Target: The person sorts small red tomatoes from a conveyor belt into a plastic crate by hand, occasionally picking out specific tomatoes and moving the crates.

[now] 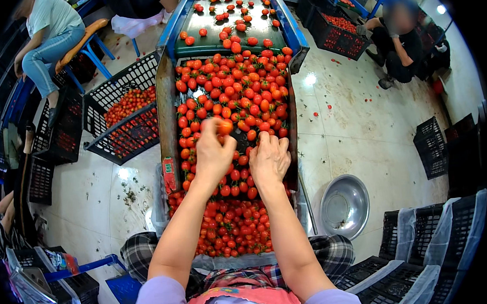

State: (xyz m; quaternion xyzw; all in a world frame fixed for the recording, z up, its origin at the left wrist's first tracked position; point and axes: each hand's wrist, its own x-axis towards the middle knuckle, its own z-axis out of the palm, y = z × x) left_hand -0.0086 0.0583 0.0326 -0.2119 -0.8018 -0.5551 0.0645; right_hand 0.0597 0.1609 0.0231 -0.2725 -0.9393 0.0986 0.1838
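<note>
A small orange-red cherry tomato (225, 126) was pinched in the fingertips of the left hand (213, 153), lifted just above the heaped red tomatoes on the dark sorting tray (167, 101). The right hand (269, 159) lay spread, fingers loose, on the heap. Sorting seemed underway; the picked fruit would probably need setting aside.

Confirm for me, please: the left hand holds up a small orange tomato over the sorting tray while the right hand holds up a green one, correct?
Not quite. In the head view the left hand does hold a small orange tomato over the sorting tray, but the right hand holds nothing up; it rests palm-down on the red tomatoes.
</note>
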